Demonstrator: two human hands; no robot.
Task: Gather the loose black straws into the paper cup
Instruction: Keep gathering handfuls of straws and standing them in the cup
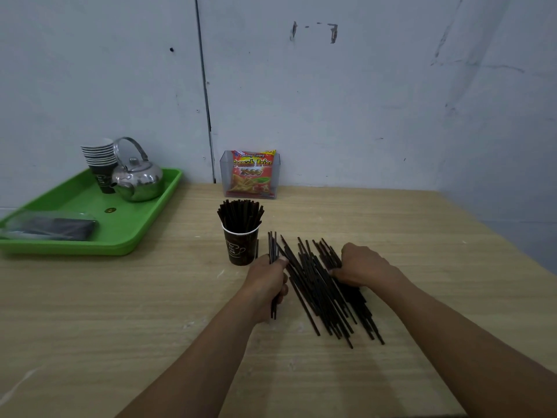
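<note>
A dark paper cup [241,247] stands upright mid-table, filled with several black straws that fan out above its rim. Just right of it a loose pile of black straws [319,285] lies spread on the wooden table. My left hand [266,280] grips a small bundle of straws [273,245], held nearly upright beside the cup. My right hand [363,265] rests on the right side of the pile, its fingers curled round some of the straws there.
A green tray [126,233] at the left carries a steel kettle [138,179], a stack of paper cups [101,162] and a clear packet of dark items [51,227]. A clear holder with a snack packet [251,175] stands against the wall.
</note>
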